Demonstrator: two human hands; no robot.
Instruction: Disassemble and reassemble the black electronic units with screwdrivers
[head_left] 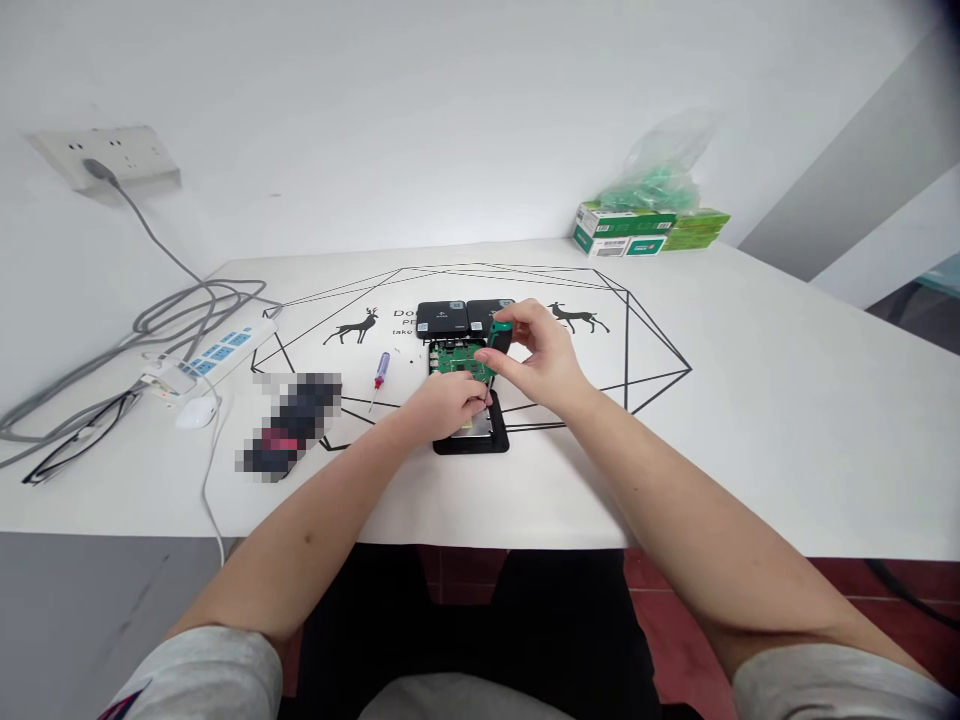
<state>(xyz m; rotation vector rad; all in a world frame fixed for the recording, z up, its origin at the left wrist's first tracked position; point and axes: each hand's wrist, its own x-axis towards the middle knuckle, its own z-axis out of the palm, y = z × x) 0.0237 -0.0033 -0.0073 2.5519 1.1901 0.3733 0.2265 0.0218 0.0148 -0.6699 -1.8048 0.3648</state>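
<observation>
My right hand is closed round a green and black screwdriver, held upright with its shaft pointing down at an opened device. Fingers of my left hand are bent together at the shaft's lower end, over the device; what they pinch, if anything, is too small to make out. The device shows a green circuit board, a silvery metal part and a black casing. Two black boxes lie side by side just behind it. A screwdriver with a purple handle rests to the left.
A pixelated dark object lies left of my left forearm. Further left are a power strip, a white plug adapter, coiled grey cable and glasses. Green and white boxes with a plastic bag stand at the back right.
</observation>
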